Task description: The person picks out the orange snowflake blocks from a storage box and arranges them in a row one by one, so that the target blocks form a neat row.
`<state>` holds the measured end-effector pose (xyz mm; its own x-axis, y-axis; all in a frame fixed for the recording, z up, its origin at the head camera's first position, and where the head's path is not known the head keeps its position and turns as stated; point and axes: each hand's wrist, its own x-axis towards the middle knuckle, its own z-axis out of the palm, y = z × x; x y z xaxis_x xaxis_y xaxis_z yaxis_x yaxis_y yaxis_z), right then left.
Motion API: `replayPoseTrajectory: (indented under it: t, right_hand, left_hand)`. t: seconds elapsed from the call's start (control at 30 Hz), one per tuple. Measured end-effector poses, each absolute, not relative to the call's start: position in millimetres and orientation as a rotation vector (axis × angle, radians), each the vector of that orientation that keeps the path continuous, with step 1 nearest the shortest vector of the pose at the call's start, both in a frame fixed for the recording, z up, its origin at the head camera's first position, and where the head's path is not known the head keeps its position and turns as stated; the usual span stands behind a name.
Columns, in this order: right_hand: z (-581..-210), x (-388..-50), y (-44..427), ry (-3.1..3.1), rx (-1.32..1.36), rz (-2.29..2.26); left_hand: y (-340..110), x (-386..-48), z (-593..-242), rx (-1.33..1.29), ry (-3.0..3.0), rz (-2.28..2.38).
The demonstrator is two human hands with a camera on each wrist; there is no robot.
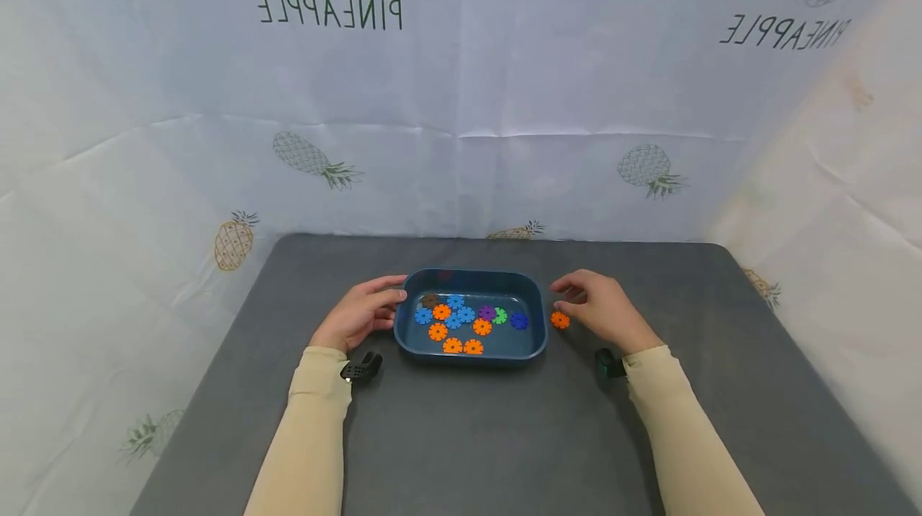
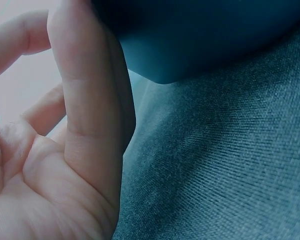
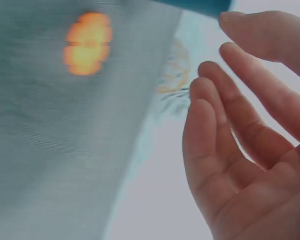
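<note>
A dark blue tray (image 1: 471,358) stands on the grey table, with several snowflake-shaped plastic discs in it in orange, blue, purple, green and brown. My left hand (image 1: 363,312) touches the tray's left end, its fingers extended along the outer wall and rim. In the left wrist view, a nearly straight finger (image 2: 87,90) meets the tray's edge. Just right of the tray, an orange snowflake disc (image 1: 560,320) lies on the table. Over and beside it is my right hand (image 1: 598,306), fingers loosely bent. In the right wrist view, that hand (image 3: 245,130) holds nothing, apart from the orange disc (image 3: 88,44).
The grey table (image 1: 461,436) runs back to a hanging pale cloth (image 1: 461,84) printed with pineapples. More of that cloth hangs at both sides. Both wrists wear dark straps.
</note>
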<state>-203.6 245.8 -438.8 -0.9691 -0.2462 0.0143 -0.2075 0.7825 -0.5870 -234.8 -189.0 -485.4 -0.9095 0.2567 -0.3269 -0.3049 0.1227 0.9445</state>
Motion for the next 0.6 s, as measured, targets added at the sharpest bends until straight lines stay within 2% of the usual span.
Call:
replayPoseTrajectory:
  t: [0.27,0.6]
  right_hand:
    - [-398.6,-223.8,199.0,2.794,-0.676,-0.760]
    - [-396.9,-239.2,137.0,2.608,-0.915,-0.395]
  left_hand:
    - [-194.1,-236.3,-484.1,-0.043,1.985,1.850]
    - [-189.8,-235.5,-486.8,-0.026,1.972,1.867]
